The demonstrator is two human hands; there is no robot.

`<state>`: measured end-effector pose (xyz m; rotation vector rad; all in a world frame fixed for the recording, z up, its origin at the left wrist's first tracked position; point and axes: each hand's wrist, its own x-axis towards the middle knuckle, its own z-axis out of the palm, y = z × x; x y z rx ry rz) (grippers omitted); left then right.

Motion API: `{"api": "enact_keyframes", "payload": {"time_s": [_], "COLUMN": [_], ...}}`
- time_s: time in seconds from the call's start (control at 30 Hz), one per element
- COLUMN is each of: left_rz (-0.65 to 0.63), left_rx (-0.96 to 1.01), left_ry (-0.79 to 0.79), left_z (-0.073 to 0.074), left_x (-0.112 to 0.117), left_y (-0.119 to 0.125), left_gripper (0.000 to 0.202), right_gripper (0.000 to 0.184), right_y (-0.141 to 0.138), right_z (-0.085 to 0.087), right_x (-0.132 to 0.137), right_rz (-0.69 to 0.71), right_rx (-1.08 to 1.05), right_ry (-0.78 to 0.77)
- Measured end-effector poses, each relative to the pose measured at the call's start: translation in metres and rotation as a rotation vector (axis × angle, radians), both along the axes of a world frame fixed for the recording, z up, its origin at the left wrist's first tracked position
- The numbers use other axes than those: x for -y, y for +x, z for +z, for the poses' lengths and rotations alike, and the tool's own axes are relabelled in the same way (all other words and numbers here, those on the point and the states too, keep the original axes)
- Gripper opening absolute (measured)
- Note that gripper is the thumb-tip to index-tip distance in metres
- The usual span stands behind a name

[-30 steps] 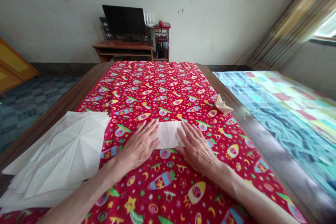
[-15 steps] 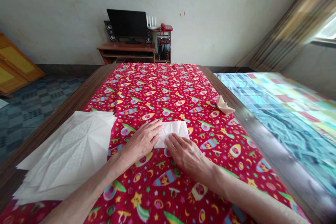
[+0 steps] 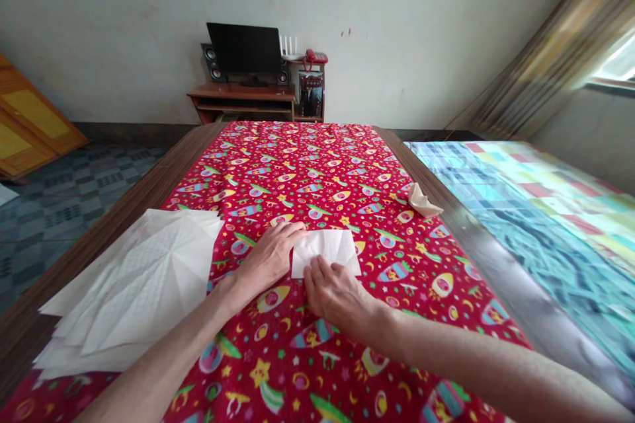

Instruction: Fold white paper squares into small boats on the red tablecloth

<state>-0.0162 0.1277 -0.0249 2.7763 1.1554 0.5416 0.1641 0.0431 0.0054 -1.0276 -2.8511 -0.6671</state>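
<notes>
A small rectangle of folded white paper point(image 3: 337, 248) with faint creases lies flat on the red patterned cloth point(image 3: 317, 172). At its upper left corner, my left hand point(image 3: 272, 252) has its fingers together and bent over the edge. My right hand point(image 3: 335, 294) presses curled fingertips on the lower edge, left of the middle; its thumb is hidden. Left of my hands lies a stack of larger creased white sheets point(image 3: 163, 264), fanned unevenly. A cream-coloured folded paper piece point(image 3: 423, 201) stands near the cloth's right edge.
The cloth covers a long brown table point(image 3: 169, 172). Beyond it, a desk point(image 3: 243, 96) holds a monitor point(image 3: 244, 49), speakers and a red telephone point(image 3: 315, 57). A bed with a blue checked cover point(image 3: 496, 211) is on the right, a wooden cabinet point(image 3: 37, 119) on the left.
My right hand has slid slightly left and towards me along the paper's lower edge. My left fingers have drawn back to the upper left corner, baring more paper.
</notes>
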Motion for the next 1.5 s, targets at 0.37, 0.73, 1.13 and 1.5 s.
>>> {"api": "enact_keyframes", "payload": {"time_s": [0.37, 0.73, 1.13, 1.5], "left_rz": [-0.100, -0.205, -0.300, -0.155], "left_rx": [0.002, 0.031, 0.094, 0.266], "left_ry": [-0.054, -0.056, 0.139, -0.073], "left_z": [0.003, 0.008, 0.019, 0.000], "left_x": [0.005, 0.018, 0.062, 0.056], "left_y": [-0.010, -0.017, -0.017, -0.008], "left_gripper": [0.054, 0.056, 0.024, 0.033], "right_gripper": [0.015, 0.018, 0.019, 0.019], "right_y": [0.019, 0.065, 0.079, 0.076], "right_z": [-0.010, -0.014, -0.020, -0.021], "right_x": [0.000, 0.000, 0.005, 0.004], "right_rz": [-0.048, 0.061, 0.000, -0.136], "right_rx": [-0.221, -0.713, -0.622, -0.726], "right_ry": [-0.067, -0.087, -0.163, -0.415]}}
